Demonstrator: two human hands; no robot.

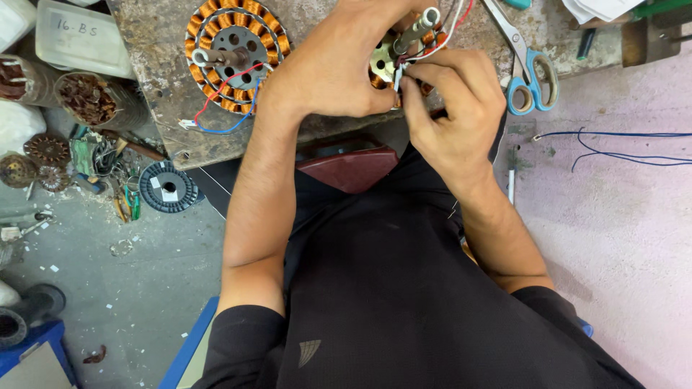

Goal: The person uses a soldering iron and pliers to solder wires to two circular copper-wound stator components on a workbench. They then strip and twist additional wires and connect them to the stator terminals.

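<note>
Looking straight down from the person's head, both hands meet at the near edge of a worn, stained surface, just ahead of the body. Between them sits a copper-wound motor stator, mostly hidden by the fingers, with its metal shaft pointing up and away from the person, tilted toward the right. The left hand comes in from the lower left, forearm nearly upright in the view, and is curled closed around the stator's left side, cupping it. The right hand reaches in from the lower right, wrist bent inward, its thumb and forefinger pinched shut on thin lead wires at the stator's near face. Both hands touch the stator; neither is farther off. A second stator lies flat to the left, and blue-handled scissors lie to the right, well apart.
</note>
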